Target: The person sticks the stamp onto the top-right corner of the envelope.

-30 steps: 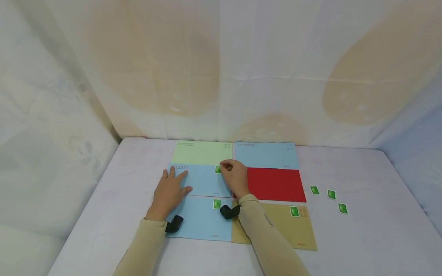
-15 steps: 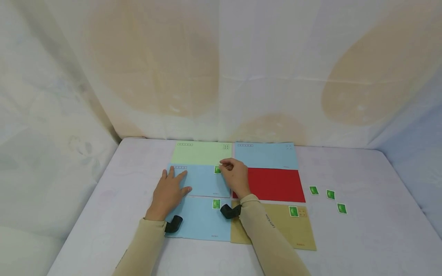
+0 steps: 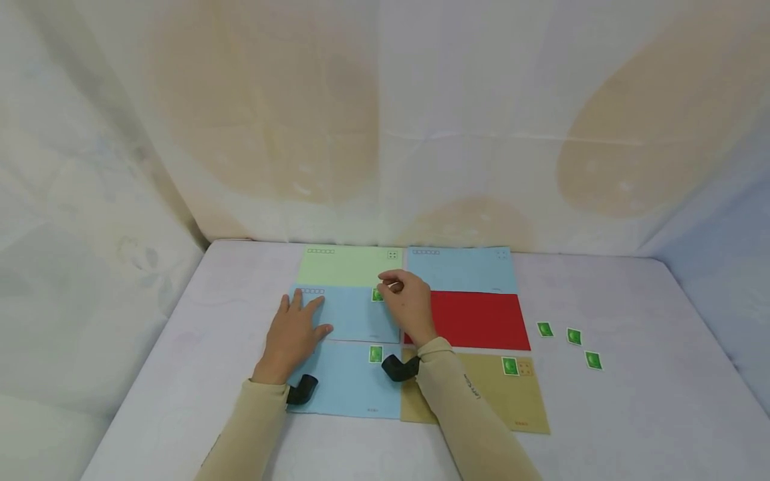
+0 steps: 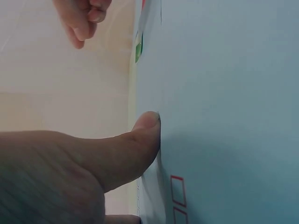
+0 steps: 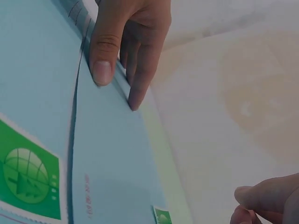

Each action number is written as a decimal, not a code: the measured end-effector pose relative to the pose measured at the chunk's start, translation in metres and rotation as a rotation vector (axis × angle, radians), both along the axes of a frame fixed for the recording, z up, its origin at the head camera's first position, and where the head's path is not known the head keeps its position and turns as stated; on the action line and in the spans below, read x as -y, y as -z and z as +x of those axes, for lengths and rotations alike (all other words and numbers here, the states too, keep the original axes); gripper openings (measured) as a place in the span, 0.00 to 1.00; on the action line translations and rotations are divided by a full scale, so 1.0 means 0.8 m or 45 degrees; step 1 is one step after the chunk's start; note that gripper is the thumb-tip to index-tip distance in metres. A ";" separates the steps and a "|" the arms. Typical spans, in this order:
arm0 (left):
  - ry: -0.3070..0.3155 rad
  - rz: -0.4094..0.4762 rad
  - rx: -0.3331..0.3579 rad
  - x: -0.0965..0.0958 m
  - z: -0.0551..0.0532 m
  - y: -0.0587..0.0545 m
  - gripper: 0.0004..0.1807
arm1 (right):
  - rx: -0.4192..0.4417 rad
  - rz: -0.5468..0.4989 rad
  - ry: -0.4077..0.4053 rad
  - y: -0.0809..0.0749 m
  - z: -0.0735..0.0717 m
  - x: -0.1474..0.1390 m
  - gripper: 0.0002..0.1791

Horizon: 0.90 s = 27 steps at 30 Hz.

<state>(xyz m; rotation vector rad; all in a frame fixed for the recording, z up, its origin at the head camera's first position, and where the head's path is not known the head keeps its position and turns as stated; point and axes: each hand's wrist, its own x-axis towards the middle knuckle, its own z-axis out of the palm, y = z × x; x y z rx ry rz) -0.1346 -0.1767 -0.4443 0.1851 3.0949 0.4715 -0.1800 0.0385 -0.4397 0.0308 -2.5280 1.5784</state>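
My left hand [image 3: 293, 341] rests on the left end of the middle blue envelope [image 3: 351, 321], fingers spread. Its thumb and fingertips press the paper in the right wrist view. A green postage stamp [image 5: 162, 216] lies at that envelope's upper right corner. Just above this stamp hovers my right hand [image 3: 410, 304], fingers loosely curled, with nothing visible between them. In the left wrist view, those fingers stand off the paper, apart from the stamp [image 4: 138, 50]. Below is another blue envelope [image 3: 345, 384] bearing a stamp [image 3: 375, 354], close up in the right wrist view.
Three loose stamps, one of them the middle stamp [image 3: 574, 337], lie on the white table to the right. Around my hands are a pale green envelope [image 3: 345, 267], a blue envelope [image 3: 463, 270], a red envelope [image 3: 475, 321] and a tan envelope [image 3: 481, 401] with a stamp [image 3: 510, 366].
My right hand's fingertips have risen slightly from the stamp, and the gap between thumb and forefinger has widened. The left hand stays in place. The head view has shifted slightly.
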 end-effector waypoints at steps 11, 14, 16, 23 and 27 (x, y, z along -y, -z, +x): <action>-0.010 0.010 0.021 0.001 -0.003 0.001 0.34 | -0.093 -0.032 -0.077 -0.030 0.014 0.001 0.09; -0.023 0.010 0.043 0.001 -0.001 0.000 0.34 | -0.109 -0.045 -0.098 -0.036 0.019 0.001 0.10; -0.023 0.000 0.039 0.000 0.000 -0.001 0.33 | -0.121 -0.044 -0.109 -0.040 0.021 0.001 0.10; -0.021 -0.017 -0.051 -0.004 0.000 -0.002 0.35 | -0.174 -0.050 -0.112 -0.050 0.028 -0.006 0.10; 0.007 -0.033 -0.128 -0.004 -0.002 -0.001 0.35 | -0.217 -0.043 -0.122 -0.056 0.033 -0.014 0.10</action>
